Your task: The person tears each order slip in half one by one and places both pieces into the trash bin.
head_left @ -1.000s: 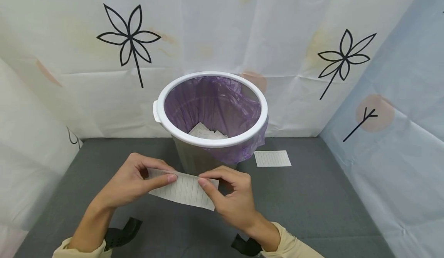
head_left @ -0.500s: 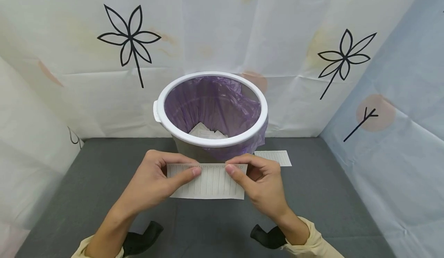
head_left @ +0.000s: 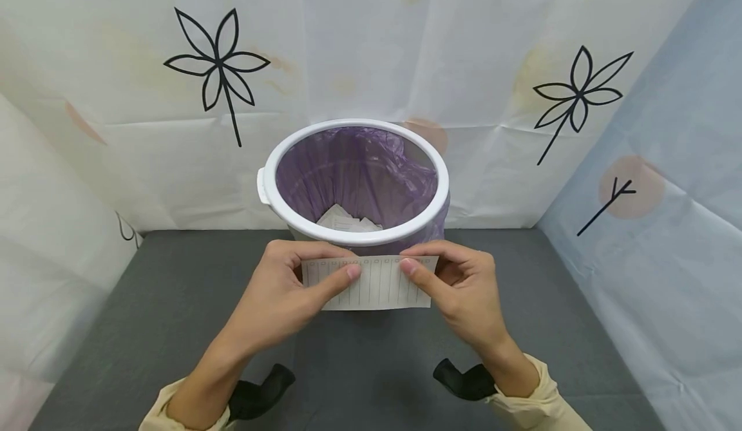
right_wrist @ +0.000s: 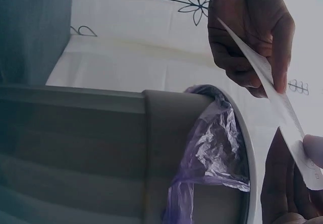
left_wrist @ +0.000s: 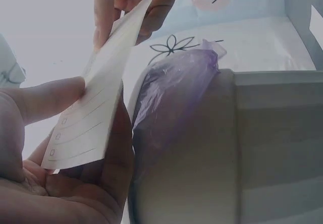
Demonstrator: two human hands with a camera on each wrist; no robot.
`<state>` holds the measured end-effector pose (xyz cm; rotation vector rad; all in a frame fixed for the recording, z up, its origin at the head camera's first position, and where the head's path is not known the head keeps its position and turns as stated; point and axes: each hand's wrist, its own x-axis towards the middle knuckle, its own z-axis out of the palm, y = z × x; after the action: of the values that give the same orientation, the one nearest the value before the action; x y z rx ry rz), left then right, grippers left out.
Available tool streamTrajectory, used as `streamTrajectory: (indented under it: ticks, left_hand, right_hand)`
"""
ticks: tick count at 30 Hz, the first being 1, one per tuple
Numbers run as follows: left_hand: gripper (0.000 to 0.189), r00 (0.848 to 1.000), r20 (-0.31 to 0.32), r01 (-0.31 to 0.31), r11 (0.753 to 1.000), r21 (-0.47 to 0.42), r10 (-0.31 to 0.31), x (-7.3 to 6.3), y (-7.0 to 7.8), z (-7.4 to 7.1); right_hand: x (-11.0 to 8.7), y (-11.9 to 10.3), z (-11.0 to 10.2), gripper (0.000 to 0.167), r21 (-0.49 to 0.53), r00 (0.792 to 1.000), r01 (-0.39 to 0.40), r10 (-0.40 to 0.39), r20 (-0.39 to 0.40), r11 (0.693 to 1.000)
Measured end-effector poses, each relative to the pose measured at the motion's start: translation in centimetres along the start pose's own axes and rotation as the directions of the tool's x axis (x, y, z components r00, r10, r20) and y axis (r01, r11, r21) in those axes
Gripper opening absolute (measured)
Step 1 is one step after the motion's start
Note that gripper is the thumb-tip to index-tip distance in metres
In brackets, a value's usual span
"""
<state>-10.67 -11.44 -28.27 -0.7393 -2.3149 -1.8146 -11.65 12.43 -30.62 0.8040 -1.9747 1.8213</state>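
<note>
Dark grey tabletop [head_left: 359,366] lies below us; our left hand [head_left: 278,296] and right hand [head_left: 466,296] pinch a lined white paper slip [head_left: 377,286], shifted rightward and nearer the round white-rimmed, purple-lined bin [head_left: 353,238], whole and outside it.

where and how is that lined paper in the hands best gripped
Probably pinch the lined paper along its upper long edge, coming from its two ends as the left hand and right hand do, thumbs on the near face, fingers behind. It is a thin sheet held up with both faces exposed, so a pinch should suit; its lower edge hangs free.
</note>
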Motion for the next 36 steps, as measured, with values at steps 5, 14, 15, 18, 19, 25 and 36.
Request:
streamTrajectory:
  ticks: [5,14,15,18,19,25,36]
  left_hand:
    - [0.009,0.999,-0.036,-0.009,1.0,-0.014,0.008,0.6,0.2,0.4]
    - [0.007,0.996,-0.079,-0.037,0.999,0.012,0.037,1.0,0.3,0.8]
    - [0.007,0.995,-0.084,-0.044,0.999,0.02,0.045,1.1,0.3,0.8]
    - [0.007,0.993,-0.089,-0.071,0.996,0.046,0.075,1.1,0.4,1.1]
    - [0.007,0.992,-0.089,-0.081,0.995,0.056,0.086,1.2,0.4,1.1]
    - [0.007,0.987,-0.088,-0.125,0.99,0.067,0.131,1.3,0.6,1.7]
    - [0.009,0.985,-0.094,-0.138,0.987,0.08,0.145,1.5,0.8,1.9]
  right_hand:
    - [0.2,0.0,-0.3,0.017,0.016,1.0,0.007,-0.007,-0.005,1.0]
    - [0.5,-0.2,-0.6,0.015,0.026,1.0,0.009,-0.009,0.019,1.0]
    - [0.6,-0.2,-0.6,0.015,0.028,1.0,0.009,-0.01,0.025,1.0]
    - [0.9,-0.4,-0.6,0.016,0.044,0.998,0.011,-0.013,0.057,0.999]
    - [1.0,-0.5,-0.6,0.016,0.043,0.998,0.013,-0.016,0.068,0.999]
    - [1.5,-0.8,-0.2,0.016,-0.017,0.994,0.014,-0.011,0.112,1.0]
    - [2.1,-0.7,0.0,0.014,-0.09,0.992,0.02,-0.009,0.124,0.996]
